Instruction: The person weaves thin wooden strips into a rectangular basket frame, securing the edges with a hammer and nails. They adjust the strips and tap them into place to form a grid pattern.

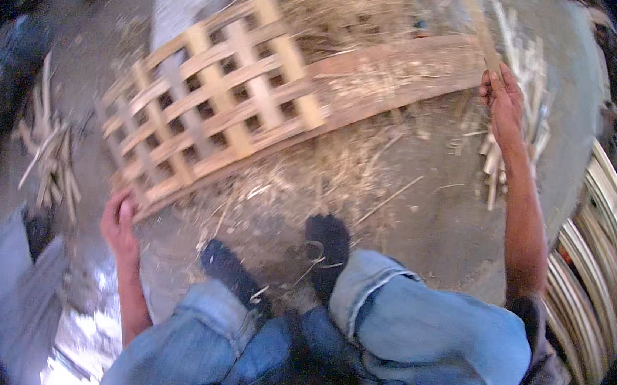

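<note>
Head view. The person sits low, knees bent, both legs in blue jeans, feet in dark shoes (327,242) on the concrete floor (439,227).

A woven bamboo lattice panel (213,98) lies tilted on the floor ahead of the feet. Its long unwoven strips (402,71) run toward the upper right, fanned flat and close together.

Left hand (118,222): fingers curled, grasping the near lower corner of the lattice panel, at its edge.

Right hand (502,92): arm fully extended, fingers clenched around a single thin bamboo strip (481,23) that rises toward the top of the frame. The hand sits at the far end of the unwoven strips.

Loose shavings and fibres (325,172) cover the floor between the panel and the shoes. Short cut bamboo pieces (48,153) lie in a pile at the left; a second pile (524,72) lies behind the right hand. A stack of curved split strips (592,257) stands at the right edge. No packages, labels or signs can be made out.
</note>
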The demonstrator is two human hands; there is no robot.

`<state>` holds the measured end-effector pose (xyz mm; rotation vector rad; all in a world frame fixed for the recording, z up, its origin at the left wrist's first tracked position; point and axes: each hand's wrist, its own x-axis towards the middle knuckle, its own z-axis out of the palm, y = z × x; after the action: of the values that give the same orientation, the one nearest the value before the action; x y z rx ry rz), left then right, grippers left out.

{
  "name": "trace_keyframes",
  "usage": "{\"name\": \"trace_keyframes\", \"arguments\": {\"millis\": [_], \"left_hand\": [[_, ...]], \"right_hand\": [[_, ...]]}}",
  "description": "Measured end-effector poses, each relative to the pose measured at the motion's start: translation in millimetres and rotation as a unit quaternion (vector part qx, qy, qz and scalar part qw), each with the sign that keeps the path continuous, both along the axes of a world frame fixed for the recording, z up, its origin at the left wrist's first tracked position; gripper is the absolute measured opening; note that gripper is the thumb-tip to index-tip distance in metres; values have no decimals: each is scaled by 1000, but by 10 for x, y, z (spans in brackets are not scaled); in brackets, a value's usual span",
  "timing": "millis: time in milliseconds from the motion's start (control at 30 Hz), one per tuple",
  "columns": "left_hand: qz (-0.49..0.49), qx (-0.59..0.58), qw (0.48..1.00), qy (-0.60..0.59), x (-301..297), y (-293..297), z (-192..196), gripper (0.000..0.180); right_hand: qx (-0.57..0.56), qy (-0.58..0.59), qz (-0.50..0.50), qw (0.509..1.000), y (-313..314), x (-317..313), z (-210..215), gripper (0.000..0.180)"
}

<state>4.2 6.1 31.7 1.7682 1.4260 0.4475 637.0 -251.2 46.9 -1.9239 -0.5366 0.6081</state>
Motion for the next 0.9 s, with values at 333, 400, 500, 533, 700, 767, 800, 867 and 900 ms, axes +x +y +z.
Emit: {"name": "trace_keyframes", "arguments": {"millis": [333, 400, 500, 533, 700, 767, 800, 867, 900], "left_hand": [[100, -333, 874, -340, -224, -232, 56, 71], [117, -314, 881, -334, -209, -267, 51, 66], [189, -281, 885, -321, -260, -244, -36, 41], [194, -266, 891, -313, -284, -251, -65, 34], [200, -230, 925, -228, -306, -262, -172, 16], [184, -225, 940, -180, -320, -265, -235, 15], [166, -222, 947, -161, -339, -268, -253, 15], [143, -216, 958, -123, -287, -270, -255, 15], [139, -210, 962, -102, -260, -266, -249, 16]], "right_hand": [[-44, 7, 464, 884, 987, -1946, 11, 34], [-37, 3, 485, 874, 1008, -2101, -54, 33], [-52, 5, 502, 864, 1013, -2226, -81, 34], [-68, 16, 506, 860, 1030, -2259, -56, 35], [-72, -33, 513, 855, 1138, -2305, -9, 38], [-85, -30, 508, 857, 1165, -2266, -23, 39], [-93, -27, 504, 858, 1175, -2258, -33, 39], [-120, -27, 491, 863, 1180, -2246, -24, 39], [-137, -29, 483, 864, 1181, -2248, -9, 40]]}}
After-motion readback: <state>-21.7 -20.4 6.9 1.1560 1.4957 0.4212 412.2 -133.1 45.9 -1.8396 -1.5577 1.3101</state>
